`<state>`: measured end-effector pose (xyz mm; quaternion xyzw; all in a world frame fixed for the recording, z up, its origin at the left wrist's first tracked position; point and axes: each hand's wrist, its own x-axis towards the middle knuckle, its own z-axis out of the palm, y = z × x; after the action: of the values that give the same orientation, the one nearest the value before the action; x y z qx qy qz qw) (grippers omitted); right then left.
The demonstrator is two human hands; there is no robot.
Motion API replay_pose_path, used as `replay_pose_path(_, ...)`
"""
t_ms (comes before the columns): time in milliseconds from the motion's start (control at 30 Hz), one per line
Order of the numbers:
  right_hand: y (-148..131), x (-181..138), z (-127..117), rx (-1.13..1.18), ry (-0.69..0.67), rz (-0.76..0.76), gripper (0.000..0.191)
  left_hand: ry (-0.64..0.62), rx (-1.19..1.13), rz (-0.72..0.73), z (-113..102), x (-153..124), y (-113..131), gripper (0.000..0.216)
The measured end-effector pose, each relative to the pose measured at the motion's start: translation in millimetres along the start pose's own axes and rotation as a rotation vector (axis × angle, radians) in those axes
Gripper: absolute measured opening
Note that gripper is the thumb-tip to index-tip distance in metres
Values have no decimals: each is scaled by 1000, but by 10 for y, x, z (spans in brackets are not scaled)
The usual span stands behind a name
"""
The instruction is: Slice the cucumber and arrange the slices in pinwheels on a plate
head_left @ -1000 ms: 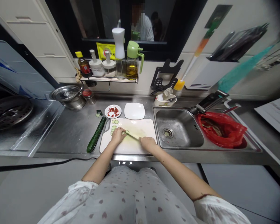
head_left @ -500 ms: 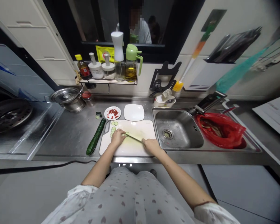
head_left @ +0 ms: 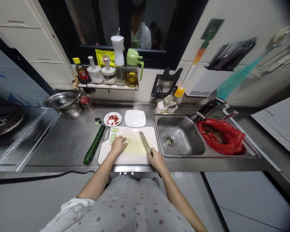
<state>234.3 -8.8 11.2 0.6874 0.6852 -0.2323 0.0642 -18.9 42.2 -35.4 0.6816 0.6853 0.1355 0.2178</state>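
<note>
Head view: the hands are apart. The right hand (head_left: 155, 159) grips a long grey metal knife (head_left: 145, 141), its blade pointing forward, clear of the left hand (head_left: 118, 145). A thin, pale-green cucumber slice (head_left: 127, 141) lies at the left fingertips on the white rectangular cutting board (head_left: 135, 158); I cannot tell whether they pinch it. Best keep the blade still while those fingers handle the slice lightly.

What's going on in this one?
A person is at a kitchen counter with cucumber on a white cutting board. The right hand grips a knife, its blade apart from the cucumber slices. The left hand is by a piece of cucumber. A whole cucumber lies left of the board.
</note>
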Motion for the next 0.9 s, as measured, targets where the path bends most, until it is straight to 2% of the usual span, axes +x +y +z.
replay_pose_path(267, -69, 26, -3, 12, 9, 50, 27, 48, 9, -38, 29, -29, 128, 22)
replay_pose_path(400, -93, 59, -22, 28, -19, 66, 27, 59, -114, -102, 49, -57, 150, 8)
replay_pose_path(500, -123, 58, -38, 16, -40, 89, 27, 64, -265, -160, 91, -113, 136, 9)
replay_pose_path(667, -180, 49, -56, -14, -64, 95, 28, 124, -472, -215, 167, -263, 19, 13)
replay_pose_path(900, -171, 89, -55, -22, -80, 70, 29, 239, -519, -302, 74, -426, -305, 12)
